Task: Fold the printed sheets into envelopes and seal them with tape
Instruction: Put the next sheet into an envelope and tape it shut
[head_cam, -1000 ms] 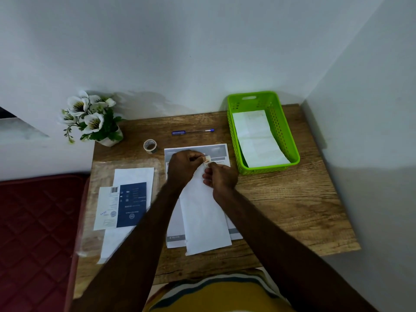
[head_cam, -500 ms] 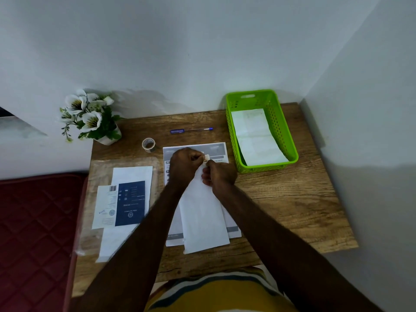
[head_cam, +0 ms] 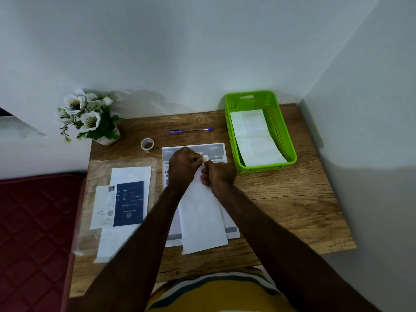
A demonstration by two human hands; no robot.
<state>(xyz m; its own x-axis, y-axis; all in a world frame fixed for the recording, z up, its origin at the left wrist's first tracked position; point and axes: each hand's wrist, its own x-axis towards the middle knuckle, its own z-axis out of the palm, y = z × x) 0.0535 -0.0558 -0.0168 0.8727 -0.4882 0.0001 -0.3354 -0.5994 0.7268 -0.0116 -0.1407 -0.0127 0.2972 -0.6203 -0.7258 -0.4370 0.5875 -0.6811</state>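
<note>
Nothing has really moved: your left hand [head_cam: 183,164] and right hand [head_cam: 217,174] still pinch a small tape piece [head_cam: 205,157] together over the far end of the folded envelope [head_cam: 200,218], mid-surface atop a printed sheet [head_cam: 216,148], ready to seal its flap.

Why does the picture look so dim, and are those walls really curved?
Head view: the light is soft and low, with a broad shadow across the right wall and a faint one behind the flowers; the wide-angle lens bends the wall corner and table edges; fine print on the sheets blurs.
</note>
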